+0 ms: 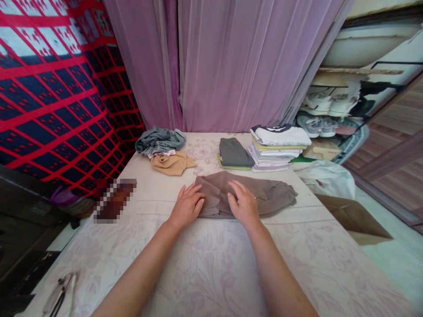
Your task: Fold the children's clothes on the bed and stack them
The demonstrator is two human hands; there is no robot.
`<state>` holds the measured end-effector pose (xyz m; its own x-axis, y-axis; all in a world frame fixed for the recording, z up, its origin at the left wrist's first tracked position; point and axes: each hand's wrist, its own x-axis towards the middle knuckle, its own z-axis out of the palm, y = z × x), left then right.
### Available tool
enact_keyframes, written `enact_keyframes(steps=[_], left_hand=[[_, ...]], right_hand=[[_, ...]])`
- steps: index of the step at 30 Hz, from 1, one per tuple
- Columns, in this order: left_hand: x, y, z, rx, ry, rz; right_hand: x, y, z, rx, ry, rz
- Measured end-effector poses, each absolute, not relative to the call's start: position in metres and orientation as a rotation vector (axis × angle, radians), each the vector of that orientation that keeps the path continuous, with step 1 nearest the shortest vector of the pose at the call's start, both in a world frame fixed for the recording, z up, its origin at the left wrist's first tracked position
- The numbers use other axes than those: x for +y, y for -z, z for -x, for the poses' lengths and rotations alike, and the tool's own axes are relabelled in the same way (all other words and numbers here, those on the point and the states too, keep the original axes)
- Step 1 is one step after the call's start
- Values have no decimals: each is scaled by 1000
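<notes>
A brown-grey garment (264,193) lies partly folded across the middle of the bed sheet (205,264). My left hand (187,205) rests flat at the garment's left end, fingers stretched out on the cloth. My right hand (243,203) lies flat on the garment's middle, fingers spread and pressing down. Neither hand grips anything.
Behind the garment stand a stack of folded clothes (277,147) and a folded dark grey piece (234,153). A tan cloth (172,163) and a crumpled grey-blue heap (160,140) lie at the back left. Pink curtain (231,61) behind; shoe rack (327,114) right.
</notes>
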<state>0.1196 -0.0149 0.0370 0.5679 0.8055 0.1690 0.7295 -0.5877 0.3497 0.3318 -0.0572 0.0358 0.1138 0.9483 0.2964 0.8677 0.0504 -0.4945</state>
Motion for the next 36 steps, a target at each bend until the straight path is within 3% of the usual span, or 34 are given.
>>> enact_keyframes(steps=[8,15,19,23,29,36], left_hand=[[-4,-10,-162,1250,-210,-2536],[8,3,-157,1225,-184,-2519],[5,-11,-166,1303,-160,-2456],[-16,-21,-190,1332,-370,-2469],[-34,-11,-224,1316,-365,-2476],[-29,-12,-223,1322,-299,-2445]], right_hand=[[-50,-12,-310,-2016,-286,2070],[-47,-11,-323,-1979,-381,1937],[-60,-19,-373,-1590,-135,1914],[-86,-17,-437,-925,161,2118],[-98,15,-475,-587,-312,2138],[-81,13,-480,-401,-573,1923]])
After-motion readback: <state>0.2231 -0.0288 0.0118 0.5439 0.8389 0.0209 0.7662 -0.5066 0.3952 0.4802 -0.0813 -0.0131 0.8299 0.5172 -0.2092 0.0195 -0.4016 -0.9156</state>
